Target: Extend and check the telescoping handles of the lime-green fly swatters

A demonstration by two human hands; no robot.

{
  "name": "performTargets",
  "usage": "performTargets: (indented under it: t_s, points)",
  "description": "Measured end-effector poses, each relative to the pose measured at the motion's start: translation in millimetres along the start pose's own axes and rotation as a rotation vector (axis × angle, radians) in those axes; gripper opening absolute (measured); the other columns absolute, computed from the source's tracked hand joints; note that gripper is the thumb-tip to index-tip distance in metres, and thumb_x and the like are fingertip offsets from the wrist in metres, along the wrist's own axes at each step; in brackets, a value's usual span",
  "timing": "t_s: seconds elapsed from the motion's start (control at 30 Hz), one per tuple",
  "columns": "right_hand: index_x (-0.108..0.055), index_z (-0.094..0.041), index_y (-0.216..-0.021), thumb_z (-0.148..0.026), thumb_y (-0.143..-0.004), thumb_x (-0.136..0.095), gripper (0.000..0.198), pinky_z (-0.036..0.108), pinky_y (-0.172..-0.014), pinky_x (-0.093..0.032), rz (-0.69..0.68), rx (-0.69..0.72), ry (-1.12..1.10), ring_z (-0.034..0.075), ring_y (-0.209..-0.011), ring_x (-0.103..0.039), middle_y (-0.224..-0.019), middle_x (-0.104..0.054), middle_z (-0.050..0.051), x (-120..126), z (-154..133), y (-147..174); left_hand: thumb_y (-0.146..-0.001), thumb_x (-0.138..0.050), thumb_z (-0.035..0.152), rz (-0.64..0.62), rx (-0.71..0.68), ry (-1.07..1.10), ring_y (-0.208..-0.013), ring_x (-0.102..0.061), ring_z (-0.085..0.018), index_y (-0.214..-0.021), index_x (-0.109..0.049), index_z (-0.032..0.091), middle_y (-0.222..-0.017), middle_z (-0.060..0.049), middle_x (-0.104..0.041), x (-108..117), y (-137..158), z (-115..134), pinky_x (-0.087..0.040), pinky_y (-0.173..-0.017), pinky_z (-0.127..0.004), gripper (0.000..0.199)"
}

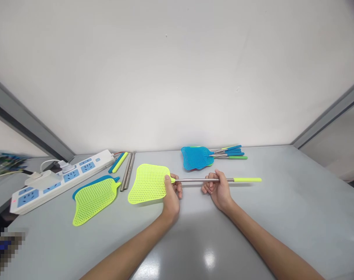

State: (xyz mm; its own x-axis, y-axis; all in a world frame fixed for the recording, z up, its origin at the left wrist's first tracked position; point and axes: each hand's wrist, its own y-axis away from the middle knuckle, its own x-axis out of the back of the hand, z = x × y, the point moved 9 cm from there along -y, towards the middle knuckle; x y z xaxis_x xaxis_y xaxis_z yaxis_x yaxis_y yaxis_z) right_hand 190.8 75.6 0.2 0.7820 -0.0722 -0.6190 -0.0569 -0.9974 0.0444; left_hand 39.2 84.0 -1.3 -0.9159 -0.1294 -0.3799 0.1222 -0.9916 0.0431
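Note:
A yellow-green fly swatter [149,183] with a metal rod and a yellow-green grip is held level above the table, its head to the left. My left hand [172,196] pinches the neck, thumb on the edge of the perforated head. Farther right, my right hand [220,190] is closed around the metal rod, just short of the grip. Left of the swatter lie two metal rods [128,171]. Near them are a blue grip tube and a yellow-green grip tube [120,162]. A loose yellow-green swatter head [96,200] partly covers a blue swatter head [92,182].
A pile of swatters [197,157], blue on top, lies at the back by the wall. On the left a white power strip [63,181] carries plugged-in adapters with cables. Grey frame posts [328,112] border the table [296,202] on both sides.

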Motion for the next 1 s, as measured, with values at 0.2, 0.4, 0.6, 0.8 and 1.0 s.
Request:
performTargets:
  t_s: [0.2,0.4,0.6,0.8,1.0]
  points:
    - [-0.039,-0.018,-0.037,-0.037,-0.079,-0.03,0.048,0.027,-0.042,-0.032,0.015,0.008,-0.043,0.008,-0.032,-0.024,-0.036,-0.028,-0.004,1.8,-0.8,0.7,-0.079,-0.027,0.055,-0.075,0.014,-0.038,-0.033,-0.029,-0.007,-0.059,-0.038,0.019,-0.041,0.006,-0.033,-7.2,3.2,-0.2,-0.023,-0.035,-0.019,0.043]
    - [-0.038,-0.019,-0.038,-0.037,-0.079,-0.03,0.045,0.027,-0.041,-0.031,-0.033,0.001,-0.078,0.008,-0.031,-0.024,-0.036,-0.029,-0.004,0.3,-1.3,0.0,-0.078,-0.023,0.059,-0.154,0.038,-0.098,-0.032,-0.028,-0.007,-0.057,-0.037,0.019,-0.037,0.006,-0.033,-15.1,5.5,-2.4,-0.022,-0.035,-0.02,0.047]
    - [-0.033,-0.02,-0.034,-0.04,-0.078,-0.031,0.048,0.025,-0.036,-0.029,-0.083,-0.07,-0.03,0.008,-0.025,-0.02,-0.026,-0.022,-0.006,-10.2,15.4,5.0,-0.074,-0.027,0.062,-0.233,0.077,-0.113,-0.03,-0.024,-0.006,-0.055,-0.036,0.019,-0.036,0.006,-0.031,-25.0,11.4,-9.2,-0.019,-0.032,-0.019,0.048]
    - [-0.033,-0.02,-0.036,-0.039,-0.079,-0.035,0.047,0.025,-0.036,-0.03,-0.103,-0.109,-0.037,0.007,-0.024,-0.022,-0.027,-0.024,-0.007,-19.3,20.7,9.2,-0.075,-0.025,0.061,-0.272,0.093,-0.13,-0.03,-0.025,-0.006,-0.053,-0.035,0.019,-0.035,0.006,-0.031,-30.6,10.7,-10.7,-0.021,-0.032,-0.019,0.049]
    - [-0.034,-0.018,-0.037,-0.03,-0.075,-0.051,0.044,0.024,-0.041,-0.033,-0.128,-0.049,0.14,0.006,-0.028,-0.026,-0.03,-0.026,-0.008,-19.8,12.5,9.3,-0.077,-0.026,0.058,-0.223,0.069,-0.153,-0.031,-0.025,-0.006,-0.055,-0.036,0.018,-0.037,0.007,-0.03,-26.7,8.6,-9.7,-0.021,-0.033,-0.018,0.047]
